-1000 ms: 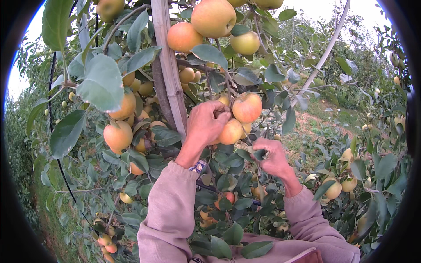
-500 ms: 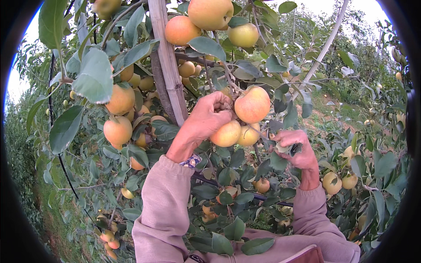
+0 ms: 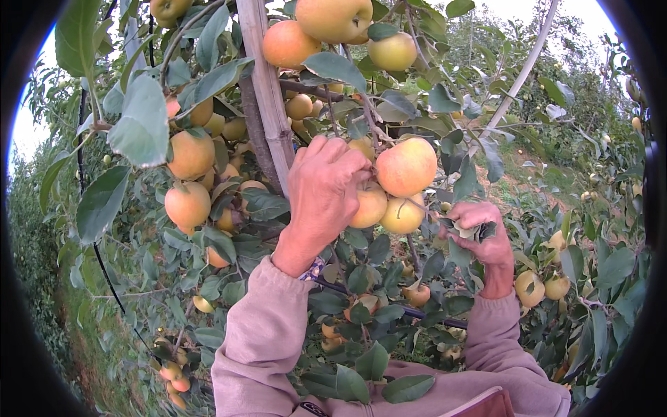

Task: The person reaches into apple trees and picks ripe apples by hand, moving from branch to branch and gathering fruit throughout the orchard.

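Two hands (image 3: 323, 198), two sleeves (image 3: 262, 323), over twenty apples (image 3: 407, 167), one thick post (image 3: 267, 90)

Soft, even daylight is coming down from a pale sky (image 3: 582, 19), which is burning out to white above the foliage (image 3: 372, 361). Shadows are lying faint, deepening only inside the greenery. The distant trees (image 3: 472, 52) are looking soft, and a black, blue-fringed rim (image 3: 643, 382) is enclosing the fisheye view, whose outer lines are bowing.

Round orange-yellow apple (image 3: 406, 167): smooth skin, low sheen. Straight grey-brown wooden stake (image 3: 268, 97): matt, visibly grained. Mauve cloth sleeve (image 3: 258, 337): matt, creased.
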`<action>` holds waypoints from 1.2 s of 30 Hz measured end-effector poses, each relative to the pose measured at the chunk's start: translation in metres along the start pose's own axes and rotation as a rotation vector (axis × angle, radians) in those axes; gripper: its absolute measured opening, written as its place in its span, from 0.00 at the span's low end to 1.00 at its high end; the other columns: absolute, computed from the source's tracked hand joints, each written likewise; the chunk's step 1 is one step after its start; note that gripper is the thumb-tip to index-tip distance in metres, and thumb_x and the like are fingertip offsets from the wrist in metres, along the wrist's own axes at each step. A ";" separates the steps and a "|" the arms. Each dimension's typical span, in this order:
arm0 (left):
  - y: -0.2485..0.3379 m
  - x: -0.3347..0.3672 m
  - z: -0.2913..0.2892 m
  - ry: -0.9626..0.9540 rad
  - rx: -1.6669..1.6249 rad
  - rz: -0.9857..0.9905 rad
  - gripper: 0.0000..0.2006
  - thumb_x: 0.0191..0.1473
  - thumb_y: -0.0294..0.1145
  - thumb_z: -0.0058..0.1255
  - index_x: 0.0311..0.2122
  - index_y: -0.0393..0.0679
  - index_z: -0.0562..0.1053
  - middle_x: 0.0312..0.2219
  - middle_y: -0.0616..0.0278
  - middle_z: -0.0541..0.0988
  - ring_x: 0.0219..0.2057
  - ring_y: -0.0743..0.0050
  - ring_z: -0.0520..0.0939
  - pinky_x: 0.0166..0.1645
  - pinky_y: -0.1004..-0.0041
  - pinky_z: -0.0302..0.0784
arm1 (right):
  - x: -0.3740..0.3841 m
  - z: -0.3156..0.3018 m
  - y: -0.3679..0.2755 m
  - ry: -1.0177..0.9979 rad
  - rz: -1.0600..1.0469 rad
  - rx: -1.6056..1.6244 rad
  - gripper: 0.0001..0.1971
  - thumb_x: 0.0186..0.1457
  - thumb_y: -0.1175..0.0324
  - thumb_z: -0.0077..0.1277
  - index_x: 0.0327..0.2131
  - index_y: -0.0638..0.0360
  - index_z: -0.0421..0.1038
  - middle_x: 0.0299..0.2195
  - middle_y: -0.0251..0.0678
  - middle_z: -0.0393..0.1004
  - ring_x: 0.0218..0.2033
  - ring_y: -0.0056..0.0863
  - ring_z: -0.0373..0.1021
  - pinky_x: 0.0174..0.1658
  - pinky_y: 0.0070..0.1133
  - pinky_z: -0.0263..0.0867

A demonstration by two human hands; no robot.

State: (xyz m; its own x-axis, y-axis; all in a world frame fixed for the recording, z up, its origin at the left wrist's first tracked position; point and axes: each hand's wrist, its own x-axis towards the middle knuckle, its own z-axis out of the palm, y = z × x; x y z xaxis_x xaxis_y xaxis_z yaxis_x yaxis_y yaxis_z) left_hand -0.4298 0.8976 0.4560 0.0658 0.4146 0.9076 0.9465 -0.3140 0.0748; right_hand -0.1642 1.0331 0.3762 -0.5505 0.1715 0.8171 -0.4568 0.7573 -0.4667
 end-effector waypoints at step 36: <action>-0.053 -0.007 -0.007 -0.466 -1.250 -0.736 0.17 0.49 0.21 0.52 0.46 0.33 0.71 0.40 0.56 0.79 0.41 0.71 0.81 0.48 0.72 0.76 | 0.095 0.055 0.013 0.116 0.484 0.030 0.27 0.46 0.74 0.64 0.50 0.71 0.68 0.46 0.44 0.73 0.40 0.24 0.73 0.39 0.21 0.71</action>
State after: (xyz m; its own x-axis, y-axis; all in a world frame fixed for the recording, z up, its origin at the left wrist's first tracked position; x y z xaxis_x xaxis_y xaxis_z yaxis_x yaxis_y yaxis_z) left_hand -0.4822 0.9054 0.4485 0.0311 0.9454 0.3244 -0.0382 -0.3232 0.9456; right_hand -0.2611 1.0250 0.4290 -0.6238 0.5690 0.5359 -0.1887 0.5557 -0.8097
